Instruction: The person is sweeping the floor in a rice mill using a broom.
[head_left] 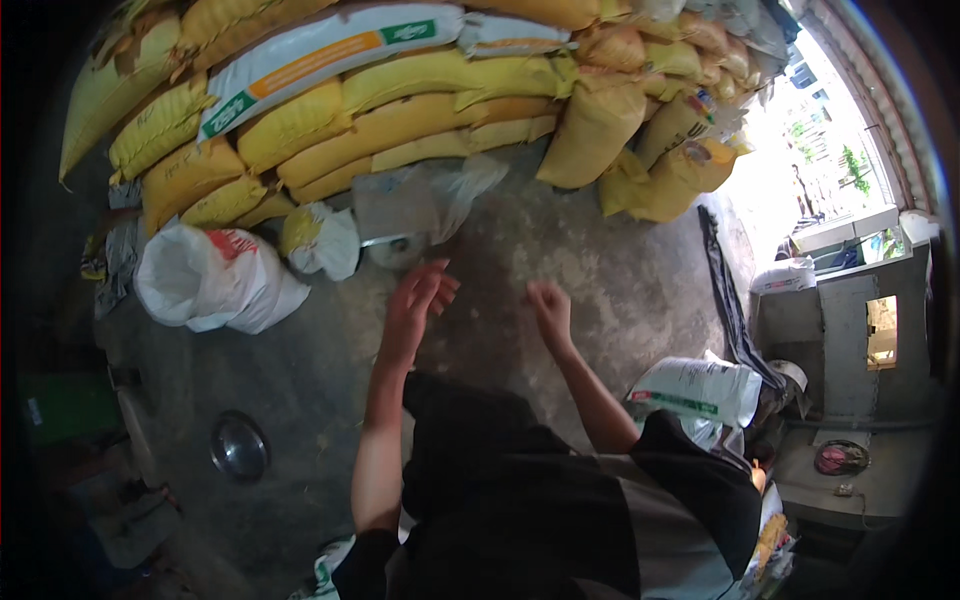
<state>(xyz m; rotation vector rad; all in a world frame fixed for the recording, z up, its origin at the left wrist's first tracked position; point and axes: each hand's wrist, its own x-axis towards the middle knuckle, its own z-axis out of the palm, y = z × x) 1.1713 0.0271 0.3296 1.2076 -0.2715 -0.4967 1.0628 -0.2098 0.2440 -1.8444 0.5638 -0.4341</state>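
Both of my hands are raised over the concrete floor (480, 300), apart from each other. My left hand (420, 298) is open, its fingers loosely bent and spread, with nothing seen in it. Curled into a loose fist, my right hand (549, 308) shows nothing sticking out of it. Beyond the left hand are a crumpled clear plastic bag (400, 205) and a small white and yellow bag (322, 240). An open-topped white woven sack (225, 285) stands farther left.
Stacked yellow sacks (410, 120) line the far side, with a white sack (335, 60) on top. A metal bowl (240, 446) lies on the floor at left. Dark cloth (728, 290) stretches along the right, near a white and green sack (695, 390) and a bright opening.
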